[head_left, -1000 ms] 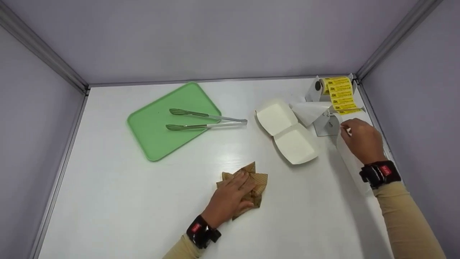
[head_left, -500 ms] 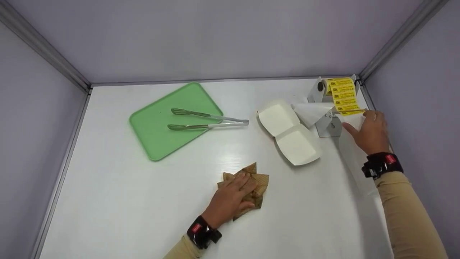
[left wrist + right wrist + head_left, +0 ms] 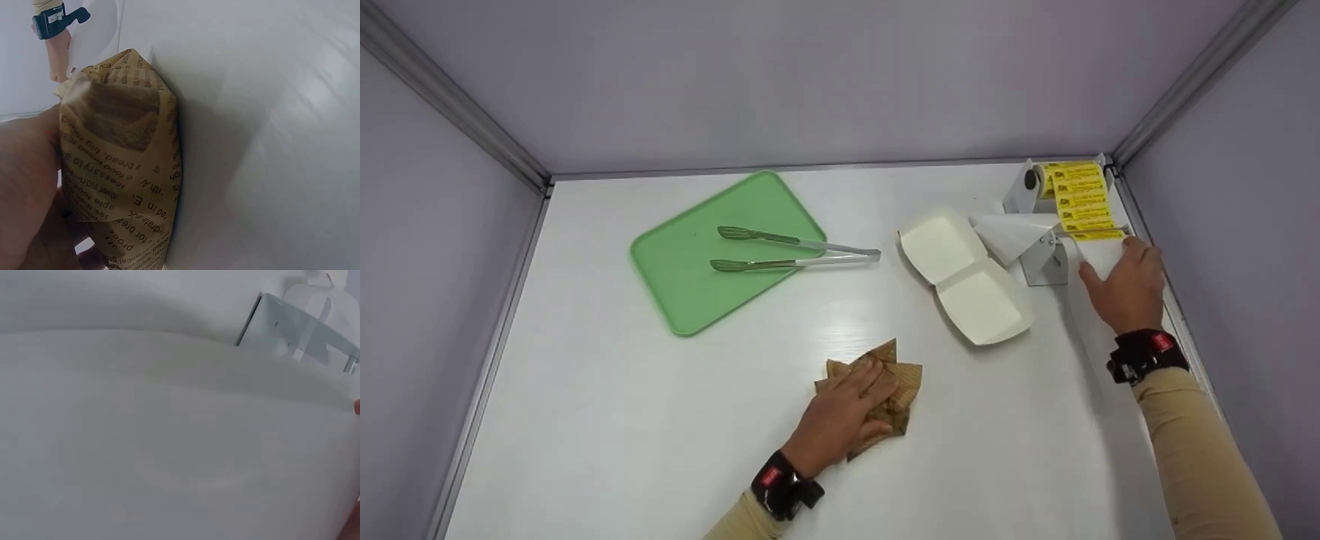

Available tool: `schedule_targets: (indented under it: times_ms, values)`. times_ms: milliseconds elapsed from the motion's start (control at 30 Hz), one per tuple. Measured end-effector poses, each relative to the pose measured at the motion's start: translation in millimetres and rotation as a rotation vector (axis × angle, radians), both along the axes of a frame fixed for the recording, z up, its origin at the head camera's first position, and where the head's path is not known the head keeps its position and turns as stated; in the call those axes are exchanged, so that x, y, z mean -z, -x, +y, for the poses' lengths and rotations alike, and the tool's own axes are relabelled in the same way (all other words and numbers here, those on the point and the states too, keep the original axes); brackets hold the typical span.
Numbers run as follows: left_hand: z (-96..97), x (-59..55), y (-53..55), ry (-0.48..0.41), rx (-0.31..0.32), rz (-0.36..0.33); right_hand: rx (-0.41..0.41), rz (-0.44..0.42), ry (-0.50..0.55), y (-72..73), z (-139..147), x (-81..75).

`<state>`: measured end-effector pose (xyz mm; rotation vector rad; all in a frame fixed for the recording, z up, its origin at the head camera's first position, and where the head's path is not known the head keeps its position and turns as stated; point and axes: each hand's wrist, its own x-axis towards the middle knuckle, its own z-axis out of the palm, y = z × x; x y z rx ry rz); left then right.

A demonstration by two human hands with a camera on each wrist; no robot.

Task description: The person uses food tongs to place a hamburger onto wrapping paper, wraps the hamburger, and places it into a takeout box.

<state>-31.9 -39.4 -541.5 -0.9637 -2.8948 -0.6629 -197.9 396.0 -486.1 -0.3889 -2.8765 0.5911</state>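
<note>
My left hand [image 3: 840, 416] rests with extended fingers on a bundle in brown printed wrapping paper [image 3: 911, 379] at the table's front middle. In the left wrist view, lettering covers the folded wrapping paper [image 3: 135, 185]; whatever is inside is hidden. At the right, my right hand [image 3: 1129, 289] grips the white label backing strip [image 3: 1091, 300] by its edges, thumb on the left and fingers on the right. Yellow labels [image 3: 1081, 199] run from a roll in the metal label dispenser [image 3: 1039, 262] down toward that hand. The backing strip [image 3: 169, 439] fills most of the right wrist view.
Left of the dispenser, an open white clamshell box [image 3: 982, 300] lies on the white table [image 3: 660, 435]. Metal tongs [image 3: 832, 259] lie partly across a green tray [image 3: 682, 292] at the back left. A grey side wall [image 3: 1245, 247] stands close beyond the right hand.
My right hand first moved from the strip's left edge to span it, then shifted slightly down and left. The yellow labels advanced a little toward it. My left hand stayed on the bundle.
</note>
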Motion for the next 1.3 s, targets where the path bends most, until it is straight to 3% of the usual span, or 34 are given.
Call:
schedule_targets:
  times_ms: [300,467,533,600,767,867,1300]
  values:
    - [0.0,1.4,-0.8,-0.009,0.001,0.040,0.020,-0.060,-0.014,-11.5,-7,16.6]
    - [0.2,0.1,-0.3,-0.007,0.006,0.033,0.011,-0.099,-0.073,-13.6,-5,13.8]
    - [0.2,-0.6,-0.2,-0.003,0.008,0.029,-0.006,-0.061,-0.107,-12.2,-5,10.3]
    - [0.3,-1.0,0.1,0.003,0.009,0.026,-0.054,0.040,-0.152,-9.5,-5,6.7]
    - [0.5,-1.0,0.3,0.000,0.013,0.019,-0.254,0.305,-0.254,-0.5,-10,0.2]
    - [0.8,0.7,0.5,-0.012,0.017,0.024,-0.323,0.335,-0.254,2.5,-14,-0.6]
    - [-0.9,-0.2,1.1,-0.012,0.019,0.012,-0.422,0.435,-0.283,13.6,-8,8.5]
